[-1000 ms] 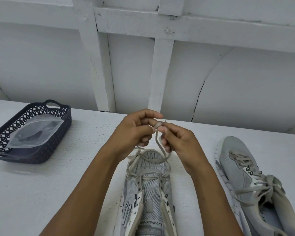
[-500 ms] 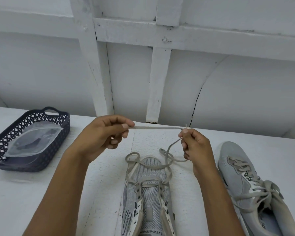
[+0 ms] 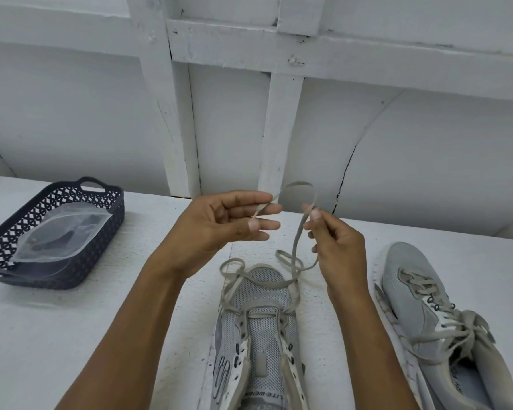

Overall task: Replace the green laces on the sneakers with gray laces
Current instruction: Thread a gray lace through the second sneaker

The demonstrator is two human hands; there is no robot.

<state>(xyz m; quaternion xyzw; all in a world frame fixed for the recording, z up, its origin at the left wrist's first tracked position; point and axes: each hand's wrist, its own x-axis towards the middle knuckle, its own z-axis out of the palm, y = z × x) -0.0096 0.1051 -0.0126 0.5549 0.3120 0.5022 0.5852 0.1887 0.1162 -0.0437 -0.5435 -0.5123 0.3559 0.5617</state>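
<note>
Left hand (image 3: pixel 219 223) raised over the table (image 3: pixel 71 335), palm turned toward the camera, fingers nearly straight and pointing right. One end of the gray lace (image 3: pixel 296 241) passed between its index and middle fingers and was nipped there; whether the thumb also pressed on it could not be told. Right hand (image 3: pixel 338 247) level with it and just to the right, fingers curled, thumb and forefinger pinching the same lace. Between the two hands the lace rose in a small arch on their far side, slack, not taut. From the right-hand pinch it dropped toward the near side and met the toe end of the middle sneaker (image 3: pixel 261 329), which lay flat below and between the forearms, toe pointing far. Slack lace lay in loose loops on the table just beyond that toe, one to the left, one to the right under the right hand. Lace was threaded only through the far eyelets; nearer eyelets stood open. Right sneaker (image 3: pixel 412 267) lay near the right forearm, apart from the middle one, laced throughout in gray, its tied bow (image 3: pixel 468 327) resting on the tongue. Far left on the table, well apart from both hands, sat a dark lattice basket (image 3: pixel 113 208) holding a clear plastic bag (image 3: pixel 62 232); contents too blurred to make out. White wall (image 3: pixel 71 113) with timber battens stood behind.
</note>
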